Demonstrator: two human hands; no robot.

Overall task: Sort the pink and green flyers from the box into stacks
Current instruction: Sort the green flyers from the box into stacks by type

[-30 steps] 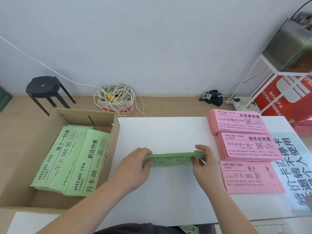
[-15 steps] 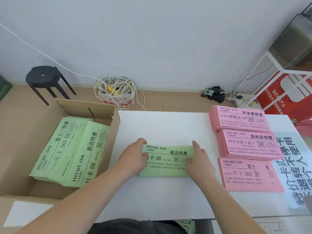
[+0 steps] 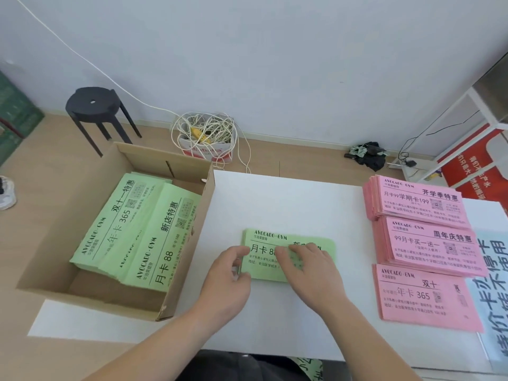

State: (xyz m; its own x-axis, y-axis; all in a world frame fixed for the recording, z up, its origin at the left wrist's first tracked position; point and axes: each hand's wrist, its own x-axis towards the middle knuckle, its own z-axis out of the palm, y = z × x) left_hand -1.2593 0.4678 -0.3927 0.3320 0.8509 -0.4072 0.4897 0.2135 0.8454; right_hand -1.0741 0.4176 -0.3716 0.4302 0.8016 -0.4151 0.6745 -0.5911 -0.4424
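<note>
A stack of green flyers (image 3: 268,240) lies flat on the white table (image 3: 288,199), near its middle. My left hand (image 3: 229,276) is at the stack's left edge with loosely bent fingers. My right hand (image 3: 310,268) rests flat on top of the stack, fingers spread. More green flyers (image 3: 137,229) lie in the cardboard box (image 3: 189,243) on the left. Three stacks of pink flyers, the far pink stack (image 3: 417,199), the middle pink stack (image 3: 428,243) and the near pink stack (image 3: 426,298), line the table's right side.
A black stool (image 3: 96,111) and a small box of tangled white cable (image 3: 206,136) stand on the floor behind the table. A white shelf frame (image 3: 467,111) and red signs (image 3: 472,166) are at the right. A printed sheet (image 3: 494,284) lies at the table's right edge.
The green stack went from held on edge between both hands to lying flat on the table. My right hand has moved from its right end onto its top.
</note>
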